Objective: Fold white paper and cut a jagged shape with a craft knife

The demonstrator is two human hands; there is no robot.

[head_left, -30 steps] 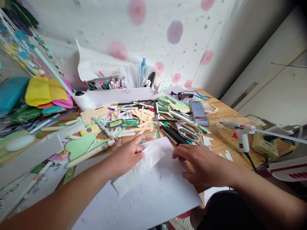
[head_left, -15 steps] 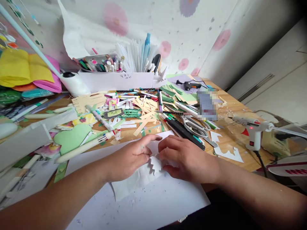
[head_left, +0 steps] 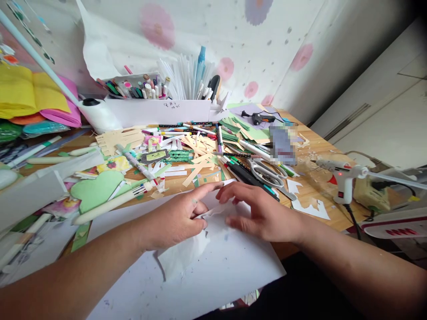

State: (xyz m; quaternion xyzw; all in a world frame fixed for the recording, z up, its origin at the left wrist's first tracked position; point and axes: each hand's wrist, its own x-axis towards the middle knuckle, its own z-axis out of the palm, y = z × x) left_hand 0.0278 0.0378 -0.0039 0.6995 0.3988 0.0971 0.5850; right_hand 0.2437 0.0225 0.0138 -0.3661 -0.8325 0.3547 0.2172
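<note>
A thin white sheet of paper [head_left: 182, 258] with a torn, uneven edge lies tilted over a larger white sheet [head_left: 240, 266]. My left hand [head_left: 176, 220] pinches its upper edge between thumb and bent fingers, with the index finger stretched out to the right. On the other side, my right hand [head_left: 258, 211] curves close to the paper's right end, its thumb apart from the fingers. The right fingertips come near the left index tip; whether they touch the paper cannot be made out. Small dark specks dot the larger sheet.
Behind my hands lie paper strips [head_left: 196, 153] and markers. Grey scissors [head_left: 267, 173] rest to the right, near a white hot glue gun [head_left: 343, 178] with a red light. A white box [head_left: 160, 111] of pens stands at the back. A green paper cutout [head_left: 96, 191] lies left.
My right thumb and fingers have spread apart and moved slightly from the paper. The jagged white flap that stood between my hands no longer shows there. The left hand keeps its pinch.
</note>
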